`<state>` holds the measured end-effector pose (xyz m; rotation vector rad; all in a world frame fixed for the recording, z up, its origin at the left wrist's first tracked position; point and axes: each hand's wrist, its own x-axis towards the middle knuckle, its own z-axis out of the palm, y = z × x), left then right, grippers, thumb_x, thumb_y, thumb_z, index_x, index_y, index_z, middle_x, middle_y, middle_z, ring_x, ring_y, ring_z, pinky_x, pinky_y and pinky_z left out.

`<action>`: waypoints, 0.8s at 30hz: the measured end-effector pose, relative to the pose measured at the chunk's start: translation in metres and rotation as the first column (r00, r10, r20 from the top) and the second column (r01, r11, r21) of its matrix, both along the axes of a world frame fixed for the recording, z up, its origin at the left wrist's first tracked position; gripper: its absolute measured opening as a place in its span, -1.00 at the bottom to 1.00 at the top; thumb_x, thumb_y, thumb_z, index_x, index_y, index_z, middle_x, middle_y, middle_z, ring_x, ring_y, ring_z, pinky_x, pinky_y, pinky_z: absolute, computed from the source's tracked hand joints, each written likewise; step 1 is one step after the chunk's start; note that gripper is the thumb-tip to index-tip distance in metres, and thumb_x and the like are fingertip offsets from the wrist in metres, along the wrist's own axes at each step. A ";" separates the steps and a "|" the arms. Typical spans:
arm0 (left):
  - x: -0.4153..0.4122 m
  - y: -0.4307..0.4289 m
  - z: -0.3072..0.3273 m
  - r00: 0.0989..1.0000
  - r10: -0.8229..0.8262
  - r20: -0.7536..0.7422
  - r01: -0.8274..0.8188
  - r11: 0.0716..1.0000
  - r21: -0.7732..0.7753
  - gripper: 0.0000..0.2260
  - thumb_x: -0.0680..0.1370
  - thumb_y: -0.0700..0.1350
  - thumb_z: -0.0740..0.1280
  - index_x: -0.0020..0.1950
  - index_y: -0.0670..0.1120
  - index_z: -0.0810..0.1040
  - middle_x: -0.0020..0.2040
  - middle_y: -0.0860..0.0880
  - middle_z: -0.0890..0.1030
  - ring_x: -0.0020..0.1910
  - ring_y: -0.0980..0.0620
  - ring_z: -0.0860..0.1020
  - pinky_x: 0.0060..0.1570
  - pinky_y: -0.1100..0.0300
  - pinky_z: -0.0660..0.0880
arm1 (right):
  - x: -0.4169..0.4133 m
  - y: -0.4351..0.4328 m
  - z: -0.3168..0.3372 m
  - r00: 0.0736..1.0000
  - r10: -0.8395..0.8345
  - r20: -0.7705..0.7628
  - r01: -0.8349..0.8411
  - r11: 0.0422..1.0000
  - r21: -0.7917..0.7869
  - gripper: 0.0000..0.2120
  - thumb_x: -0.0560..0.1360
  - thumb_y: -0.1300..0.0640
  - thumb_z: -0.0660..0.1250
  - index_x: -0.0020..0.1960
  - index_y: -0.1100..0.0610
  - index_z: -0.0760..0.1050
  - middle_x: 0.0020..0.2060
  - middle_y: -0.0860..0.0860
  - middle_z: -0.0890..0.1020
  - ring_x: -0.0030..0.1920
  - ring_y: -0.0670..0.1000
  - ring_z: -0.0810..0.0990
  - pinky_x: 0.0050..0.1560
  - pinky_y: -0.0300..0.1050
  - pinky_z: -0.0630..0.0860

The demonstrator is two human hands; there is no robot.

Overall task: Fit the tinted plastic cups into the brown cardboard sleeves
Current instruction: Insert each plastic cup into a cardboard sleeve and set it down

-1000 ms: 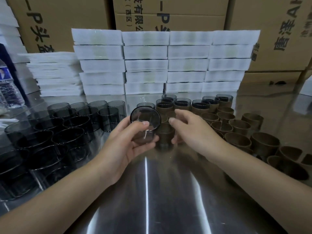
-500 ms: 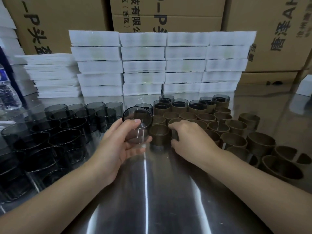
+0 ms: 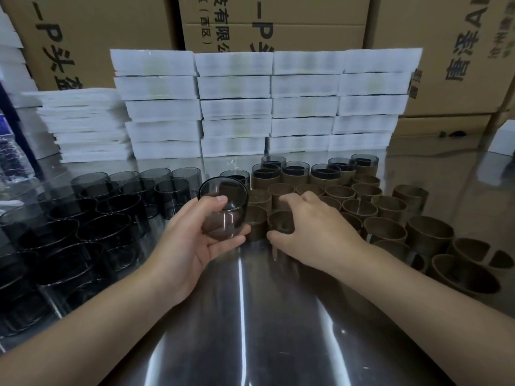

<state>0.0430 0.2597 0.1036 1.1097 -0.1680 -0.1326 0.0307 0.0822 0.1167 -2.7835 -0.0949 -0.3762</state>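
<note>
our left hand (image 3: 195, 243) grips smooth smoky cup (image 3: 224, 208), tilted, above glossy metal table (image 3: 250, 316). our right hand (image 3: 312, 229) clasps matte brown cardboard sleeve (image 3: 280, 222) beside it, among round sleeves.

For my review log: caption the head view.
Left hand holds a tinted cup while right hand grips an empty brown sleeve.

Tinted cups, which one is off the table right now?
The cup gripped in the left hand, raised beside the empty sleeves. All other cups stand on the table or sit in the back-row sleeves.
</note>
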 end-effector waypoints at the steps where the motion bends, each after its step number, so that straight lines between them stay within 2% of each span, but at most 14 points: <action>1: 0.000 0.000 0.000 1.000 -0.010 0.001 0.010 1.000 -0.010 -0.62 0.31 -0.09 0.40 0.09 -0.17 0.57 0.00 -0.27 0.65 -0.06 -0.25 0.68 -0.34 0.19 0.61 | 0.000 -0.001 0.000 1.000 0.000 -0.020 0.000 1.000 -0.007 -0.42 0.50 -0.12 0.31 0.45 0.01 0.25 0.30 0.06 0.37 0.25 0.16 0.47 0.12 -0.01 0.47; 4: -0.002 0.000 0.001 1.000 -0.014 -0.002 0.014 0.999 -0.040 -0.52 0.32 -0.13 0.40 0.21 -0.24 0.51 0.13 -0.29 0.63 -0.02 -0.27 0.67 -0.31 0.19 0.61 | 0.002 -0.004 0.002 1.000 -0.002 -0.025 0.003 1.000 0.025 -0.41 0.50 -0.06 0.33 0.46 0.03 0.23 0.28 0.08 0.39 0.27 0.16 0.45 0.15 0.00 0.47; 7: -0.002 0.001 0.001 1.000 -0.011 0.008 0.011 0.998 -0.063 -0.58 0.33 -0.15 0.40 0.17 -0.22 0.51 0.18 -0.29 0.61 -0.03 -0.28 0.67 -0.31 0.20 0.61 | 0.003 -0.005 0.002 0.999 -0.027 -0.035 0.028 0.998 0.051 -0.41 0.49 -0.06 0.33 0.45 0.06 0.25 0.27 0.09 0.40 0.28 0.17 0.43 0.14 -0.01 0.44; 10: -0.001 0.000 0.000 1.000 -0.020 0.012 0.020 0.998 -0.061 -0.65 0.32 -0.16 0.40 0.08 -0.20 0.51 0.09 -0.25 0.64 -0.03 -0.30 0.66 -0.30 0.19 0.62 | 0.004 -0.006 -0.001 0.997 -0.024 -0.079 0.027 0.998 0.049 -0.43 0.51 -0.08 0.31 0.44 0.09 0.25 0.28 0.11 0.42 0.30 0.16 0.42 0.19 0.01 0.44; 14: -0.003 0.000 0.000 0.999 -0.042 0.006 0.042 0.998 -0.053 -0.67 0.32 -0.15 0.41 0.07 -0.17 0.54 0.01 -0.19 0.66 -0.01 -0.32 0.66 -0.31 0.18 0.62 | 0.006 -0.006 -0.003 0.997 0.005 -0.081 0.003 0.995 0.097 -0.45 0.56 -0.08 0.26 0.47 0.06 0.21 0.34 0.12 0.37 0.33 0.14 0.40 0.26 0.02 0.42; 17: -0.004 0.000 0.002 1.000 -0.029 -0.006 0.029 0.999 -0.042 -0.69 0.33 -0.08 0.41 0.03 -0.15 0.56 0.00 -0.22 0.65 -0.03 -0.32 0.66 -0.31 0.17 0.62 | 0.006 -0.005 -0.001 0.994 0.018 0.109 -0.045 0.968 0.246 -0.45 0.57 -0.09 0.23 0.48 0.01 0.16 0.37 0.08 0.34 0.26 0.06 0.43 0.15 -0.12 0.40; 20: -0.005 0.000 0.005 0.999 -0.033 -0.005 0.033 0.998 -0.046 -0.79 0.36 0.01 0.42 -0.11 -0.09 0.68 0.01 -0.20 0.68 -0.02 -0.30 0.66 -0.28 0.15 0.63 | 0.001 -0.001 0.004 0.931 0.056 0.362 -0.205 0.899 0.387 -0.43 0.54 -0.12 0.26 0.48 -0.04 0.17 0.35 -0.04 0.34 0.12 -0.23 0.33 -0.03 -0.44 0.27; 21: -0.006 -0.001 0.005 0.999 -0.035 -0.002 0.035 0.998 -0.047 -0.78 0.37 0.05 0.44 -0.13 -0.07 0.70 -0.01 -0.19 0.70 -0.01 -0.30 0.66 -0.25 0.13 0.63 | -0.001 0.000 0.005 0.904 0.070 0.421 -0.259 0.875 0.410 -0.43 0.53 -0.13 0.27 0.47 -0.05 0.18 0.32 -0.09 0.35 0.10 -0.29 0.32 -0.04 -0.48 0.27; 24: -0.007 -0.002 0.006 1.000 -0.014 -0.018 0.014 0.999 -0.035 -0.55 0.32 0.21 0.36 -0.03 -0.11 0.67 0.02 -0.23 0.69 0.02 -0.27 0.66 -0.22 0.10 0.63 | -0.008 0.006 0.005 0.845 0.143 0.515 -0.387 0.829 0.405 -0.42 0.48 -0.14 0.27 0.44 -0.08 0.20 0.17 -0.25 0.34 0.14 -0.27 0.40 0.08 -0.50 0.35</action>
